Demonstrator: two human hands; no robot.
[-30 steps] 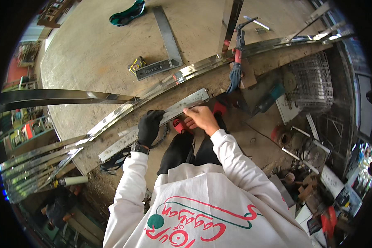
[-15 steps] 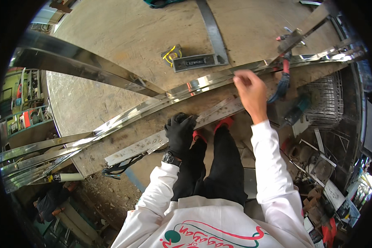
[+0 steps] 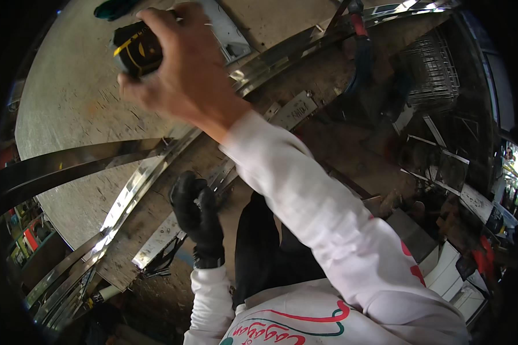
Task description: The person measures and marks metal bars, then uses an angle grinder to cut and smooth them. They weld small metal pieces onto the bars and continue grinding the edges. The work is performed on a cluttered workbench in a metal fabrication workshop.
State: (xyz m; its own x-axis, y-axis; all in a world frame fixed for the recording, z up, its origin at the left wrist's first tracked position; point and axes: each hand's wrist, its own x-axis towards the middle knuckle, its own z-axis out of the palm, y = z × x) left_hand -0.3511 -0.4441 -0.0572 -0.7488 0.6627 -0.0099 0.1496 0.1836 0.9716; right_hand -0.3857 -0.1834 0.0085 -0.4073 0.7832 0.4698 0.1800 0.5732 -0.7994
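Note:
A black and yellow tape measure (image 3: 139,50) sits between the thumb and fingers of my bare right hand (image 3: 181,63), which reaches out over the worktable (image 3: 69,109). Beyond this hand lies a metal square (image 3: 227,31), partly covered by it. My left hand (image 3: 194,208), in a black glove, is near the table's front edge beside a pale metal bar (image 3: 158,241). Its fingers are curled inward, and what they hold, if anything, is too small to make out. Long shiny metal profiles (image 3: 135,187) run across the table between my hands.
A wide dark-looking profile (image 3: 80,161) joins the long ones from the left. A clamp with a red part (image 3: 358,26) grips the far right stretch. A wire rack (image 3: 429,69) and cluttered scrap stand at the right. A green object (image 3: 112,8) lies far back.
My right hand has swung left and forward and taken hold of the tape measure, which lay beside the square. My gloved left hand has drawn back from the bar. The view has turned.

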